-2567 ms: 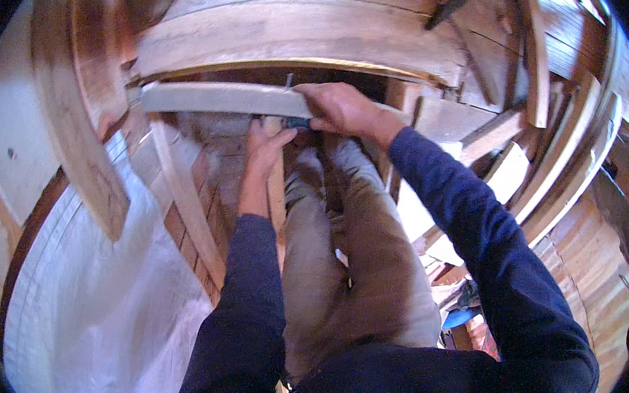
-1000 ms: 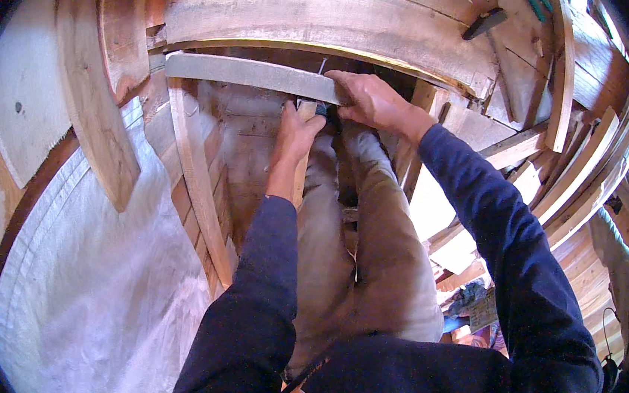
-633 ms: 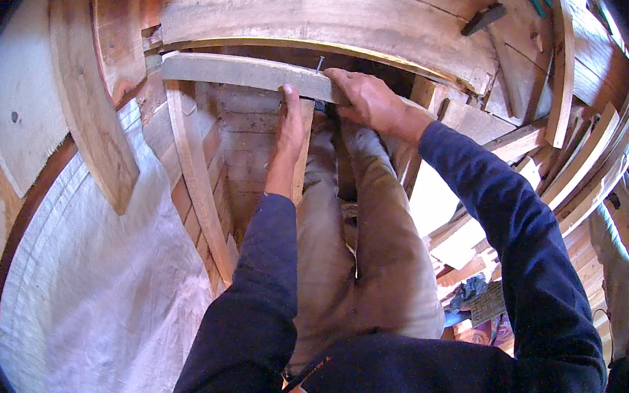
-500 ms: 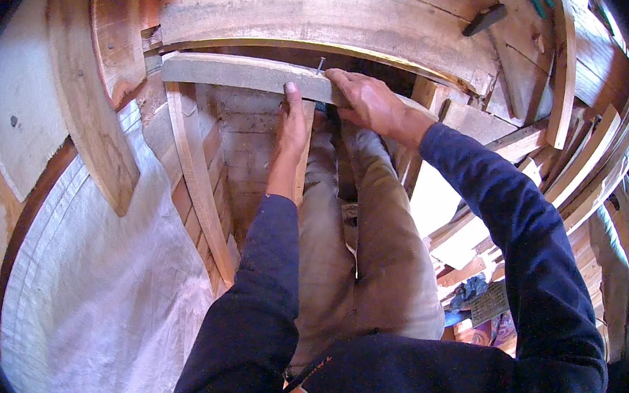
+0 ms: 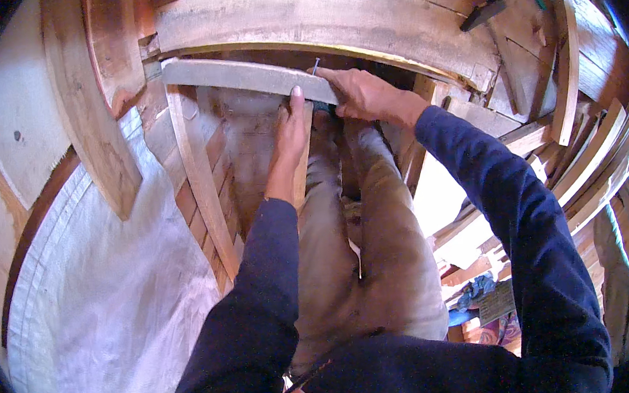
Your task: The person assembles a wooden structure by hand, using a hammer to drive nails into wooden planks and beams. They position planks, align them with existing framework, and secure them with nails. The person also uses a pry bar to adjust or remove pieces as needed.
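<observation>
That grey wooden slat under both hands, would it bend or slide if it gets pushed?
The grey slat looks like sawn timber, so probably stiff, flexing little. It spans two uprights, with the left hand and right hand on its right end, so a push might pivot or shift it. Its rough, dull face likely gives a non-slippery grip.

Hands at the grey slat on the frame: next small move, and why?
Probably keep the left hand pressed against the grey slat while the right hand steadies the nail upright. The slat lies across the top of the frame's side rail, the right hand grips its near end, and the nail stands there with most of its shank showing, so it looks barely started.
</observation>
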Demonstrator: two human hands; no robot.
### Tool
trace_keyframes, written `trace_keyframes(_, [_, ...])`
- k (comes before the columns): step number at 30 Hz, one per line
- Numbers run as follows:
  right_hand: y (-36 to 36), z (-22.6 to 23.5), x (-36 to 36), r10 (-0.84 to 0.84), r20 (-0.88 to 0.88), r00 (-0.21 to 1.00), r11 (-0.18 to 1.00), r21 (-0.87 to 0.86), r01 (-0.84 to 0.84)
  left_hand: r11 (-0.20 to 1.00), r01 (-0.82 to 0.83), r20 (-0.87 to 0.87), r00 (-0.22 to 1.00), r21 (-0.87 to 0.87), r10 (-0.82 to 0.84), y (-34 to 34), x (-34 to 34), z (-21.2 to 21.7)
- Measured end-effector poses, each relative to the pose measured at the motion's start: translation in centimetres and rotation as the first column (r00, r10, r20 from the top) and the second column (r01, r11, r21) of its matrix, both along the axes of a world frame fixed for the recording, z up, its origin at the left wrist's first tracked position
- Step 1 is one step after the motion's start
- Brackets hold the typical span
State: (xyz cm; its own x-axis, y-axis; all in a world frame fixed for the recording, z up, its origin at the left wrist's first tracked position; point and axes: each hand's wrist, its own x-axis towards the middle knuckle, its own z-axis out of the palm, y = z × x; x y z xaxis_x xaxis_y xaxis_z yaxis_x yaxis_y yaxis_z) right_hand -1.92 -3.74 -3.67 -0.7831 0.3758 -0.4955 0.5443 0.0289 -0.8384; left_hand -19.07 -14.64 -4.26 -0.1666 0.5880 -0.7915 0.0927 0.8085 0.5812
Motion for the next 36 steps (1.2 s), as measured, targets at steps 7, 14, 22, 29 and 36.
trace_keyframes(7, [-1.6, -1.5, 0.5, -0.039, -0.102, 0.994, 0.976, 0.21, 0.06, 0.988, -0.053, 0.001, 0.999, -0.147, 0.053, -0.1, 0.0, -0.5])
trace_keyframes(14, [-3.3, -1.1, -0.2, -0.088, -0.027, 0.996, 0.916, 0.39, 0.092, 0.956, -0.245, 0.081, 0.962, -0.162, 0.261, 3.2, 1.2, 2.4])
trace_keyframes(22, [-2.7, -1.5, 0.2, -0.059, -0.09, 0.994, 0.922, 0.376, 0.089, 0.942, -0.286, -0.015, 0.958, -0.178, 0.287, 3.5, 1.5, 1.1])
trace_keyframes(29, [-1.5, -0.1, -0.4, 0.0, 0.004, 1.0, 0.981, 0.192, -0.001, 0.928, -0.266, 0.002, 0.961, -0.261, 0.277, 2.7, -0.2, -1.2])
trace_keyframes(36, [-2.2, -0.6, -0.2, -0.039, 0.061, 0.997, 0.97, 0.242, 0.023, 0.748, -0.662, 0.391, 0.676, -0.049, 0.624, 5.3, -0.3, 0.4])
